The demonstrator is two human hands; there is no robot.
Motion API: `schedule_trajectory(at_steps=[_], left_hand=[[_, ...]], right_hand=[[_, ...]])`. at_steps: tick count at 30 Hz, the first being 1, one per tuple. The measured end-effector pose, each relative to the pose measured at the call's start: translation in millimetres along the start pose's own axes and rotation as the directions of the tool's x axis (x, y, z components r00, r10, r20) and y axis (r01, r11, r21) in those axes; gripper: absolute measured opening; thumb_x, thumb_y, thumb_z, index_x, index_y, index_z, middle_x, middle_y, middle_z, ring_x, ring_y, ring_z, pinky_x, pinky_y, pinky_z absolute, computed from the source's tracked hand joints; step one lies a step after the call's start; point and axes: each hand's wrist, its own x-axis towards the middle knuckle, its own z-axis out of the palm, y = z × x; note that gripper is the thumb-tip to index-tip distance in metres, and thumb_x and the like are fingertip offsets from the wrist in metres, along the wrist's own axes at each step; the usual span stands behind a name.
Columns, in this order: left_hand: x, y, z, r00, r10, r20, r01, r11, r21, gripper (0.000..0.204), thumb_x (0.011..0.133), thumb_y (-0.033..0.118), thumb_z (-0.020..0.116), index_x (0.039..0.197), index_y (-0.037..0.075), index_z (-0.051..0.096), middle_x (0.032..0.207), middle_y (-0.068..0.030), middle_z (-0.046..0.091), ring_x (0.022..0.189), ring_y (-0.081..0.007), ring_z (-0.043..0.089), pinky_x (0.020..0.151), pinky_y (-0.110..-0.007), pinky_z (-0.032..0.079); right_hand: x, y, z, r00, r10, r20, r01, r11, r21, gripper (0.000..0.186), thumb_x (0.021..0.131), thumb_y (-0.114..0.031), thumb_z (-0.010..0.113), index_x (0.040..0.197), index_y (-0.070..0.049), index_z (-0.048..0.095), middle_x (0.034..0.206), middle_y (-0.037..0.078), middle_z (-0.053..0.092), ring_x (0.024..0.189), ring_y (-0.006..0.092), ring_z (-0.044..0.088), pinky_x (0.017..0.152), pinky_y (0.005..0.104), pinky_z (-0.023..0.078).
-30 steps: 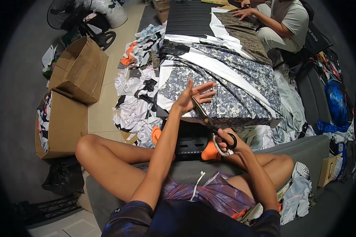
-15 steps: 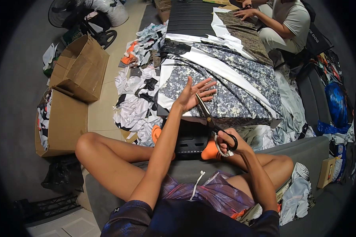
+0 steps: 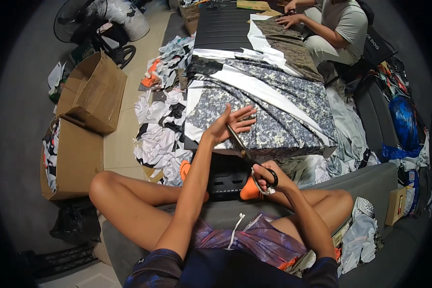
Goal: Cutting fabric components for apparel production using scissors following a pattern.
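Palm up and fingers spread, my left hand [image 3: 232, 126] is over the near left part of a grey camouflage fabric [image 3: 278, 129], with nothing in it. My right hand [image 3: 270, 176] grips the black handles of a large pair of scissors [image 3: 243, 152]. The blades look closed together and slant up to the left, their tip at the heel of my left palm. Whether the tip touches the skin I cannot tell. The fabric has white borders and a broad white diagonal strip, and drapes over the front edge of a dark ribbed table [image 3: 219, 26].
Across the table a person [image 3: 338, 31] works with hands on a brown camouflage fabric [image 3: 293, 55]. Heaps of cloth scraps [image 3: 161, 129] lie on the floor left of the table. Cardboard boxes [image 3: 77, 156] stand farther left. A blue plastic bundle [image 3: 404, 122] rests at the right.
My right hand and the scissors have shifted left and slightly down, bringing the tip from the fingers toward the heel of my left palm. The whole view has moved slightly.
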Motion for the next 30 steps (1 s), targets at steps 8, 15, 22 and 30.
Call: schedule_trajectory(at_steps=[8, 15, 22, 30], left_hand=[[-1.4, 2.8, 5.4, 0.999, -0.033, -0.032, 0.036, 0.993, 0.111, 0.072, 0.097, 0.047, 0.048, 0.148, 0.001, 0.027, 0.152, -0.0143, 0.032, 0.136, -0.0312, 0.040, 0.108, -0.037, 0.042], [-3.8, 7.1, 9.6, 0.999, -0.043, -0.016, 0.045, 0.990, 0.133, 0.063, 0.097, 0.028, 0.054, 0.147, -0.001, 0.029, 0.152, -0.0148, 0.033, 0.135, -0.0310, 0.041, 0.108, -0.036, 0.041], [-3.9, 8.9, 12.9, 0.998, -0.065, 0.013, 0.063, 0.990, 0.129, 0.062, 0.096, 0.024, 0.054, 0.147, -0.001, 0.029, 0.152, -0.0155, 0.033, 0.135, -0.0314, 0.041, 0.109, -0.036, 0.040], [-4.0, 7.2, 11.4, 0.998, -0.065, 0.003, 0.064, 0.990, 0.122, 0.064, 0.096, 0.028, 0.055, 0.147, -0.002, 0.029, 0.151, -0.0165, 0.033, 0.135, -0.0316, 0.041, 0.109, -0.037, 0.040]], right_hand=[[-1.1, 1.0, 2.9, 1.000, 0.026, 0.017, -0.028, 0.992, 0.124, 0.057, 0.097, -0.046, 0.052, 0.055, -0.008, 0.047, 0.050, 0.000, 0.049, 0.042, 0.0084, 0.048, 0.041, 0.0226, 0.038], [0.5, 5.2, 1.3, 1.000, 0.030, -0.003, -0.030, 0.998, 0.053, 0.053, 0.096, -0.043, 0.057, 0.057, -0.007, 0.050, 0.048, 0.000, 0.050, 0.042, 0.0087, 0.050, 0.040, 0.0231, 0.037], [-2.6, 4.0, -1.4, 0.999, 0.029, 0.043, -0.034, 0.991, 0.129, 0.053, 0.096, -0.046, 0.055, 0.060, -0.006, 0.053, 0.051, 0.001, 0.051, 0.044, 0.0095, 0.052, 0.042, 0.0234, 0.039], [-2.5, 2.9, -4.2, 0.994, 0.012, 0.108, -0.031, 0.984, 0.173, 0.056, 0.097, -0.049, 0.052, 0.065, -0.004, 0.054, 0.055, 0.001, 0.052, 0.048, 0.0113, 0.053, 0.047, 0.0249, 0.042]])
